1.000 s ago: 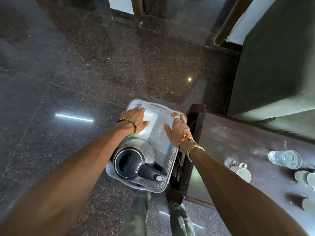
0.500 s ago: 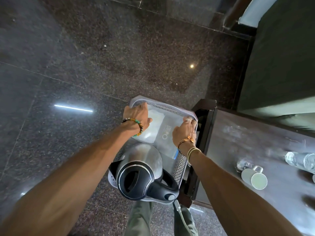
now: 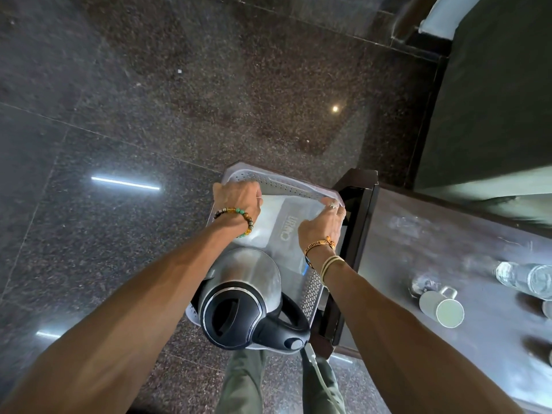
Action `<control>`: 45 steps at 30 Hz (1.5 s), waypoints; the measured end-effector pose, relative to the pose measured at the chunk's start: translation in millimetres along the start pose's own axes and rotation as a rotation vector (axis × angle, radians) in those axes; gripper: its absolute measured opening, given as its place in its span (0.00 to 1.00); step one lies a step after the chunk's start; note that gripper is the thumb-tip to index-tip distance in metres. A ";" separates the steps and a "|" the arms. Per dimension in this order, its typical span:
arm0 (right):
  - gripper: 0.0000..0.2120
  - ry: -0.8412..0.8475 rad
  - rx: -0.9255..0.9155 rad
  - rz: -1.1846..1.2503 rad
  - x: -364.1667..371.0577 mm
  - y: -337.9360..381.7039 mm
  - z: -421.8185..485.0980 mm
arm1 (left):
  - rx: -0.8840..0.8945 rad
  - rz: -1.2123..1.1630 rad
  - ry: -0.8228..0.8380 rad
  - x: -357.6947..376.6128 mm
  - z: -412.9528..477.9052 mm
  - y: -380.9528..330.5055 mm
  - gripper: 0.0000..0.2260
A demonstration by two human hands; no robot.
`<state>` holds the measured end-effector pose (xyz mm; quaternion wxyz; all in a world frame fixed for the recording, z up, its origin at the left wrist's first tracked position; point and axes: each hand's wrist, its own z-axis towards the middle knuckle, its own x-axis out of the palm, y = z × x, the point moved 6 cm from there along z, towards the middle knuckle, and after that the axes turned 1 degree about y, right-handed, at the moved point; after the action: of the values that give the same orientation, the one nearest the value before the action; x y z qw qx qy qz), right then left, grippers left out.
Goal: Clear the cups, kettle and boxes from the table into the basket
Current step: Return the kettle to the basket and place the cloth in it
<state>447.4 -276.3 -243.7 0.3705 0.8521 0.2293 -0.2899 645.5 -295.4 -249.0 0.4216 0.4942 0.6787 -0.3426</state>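
Both hands have slid outward over the last second, from lying near the middle of the boxes to the 2 far corners of the basket. The left hand now sits at the far-left corner above the white box, knuckles up, fingers bent down out of sight. The right hand reaches across the grey printed box to the far-right corner, its tips hidden at the rim. Whether either grips the rim or only presses a box down cannot be told. Basket and kettle also fill more of the view than before, so the head has come nearer or the basket has come up.

For the task, I judge the kettle and 2 boxes settled: kettle upright at the near end, boxes flat at the far end, side by side. Cups remain. 1 steel cup lies on its side on the table, with a clear glass beyond it and more at the right border, cut off.

The basket's right side runs just beside the table's dark frame, so there is little slack there; open floor lies left and ahead. The kettle's handle overhangs the near rim, and its white cord trails down by the legs, a likely snag.
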 end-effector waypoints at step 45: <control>0.02 -0.114 -0.768 0.194 -343.7 177.0 -154.4 | 0.116 -0.573 -0.652 -357.9 -158.2 -57.8 0.04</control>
<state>354.8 -328.6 158.8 0.6998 0.6520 0.2184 -0.1937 609.0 -308.6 144.6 0.4730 0.1748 0.5996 -0.6215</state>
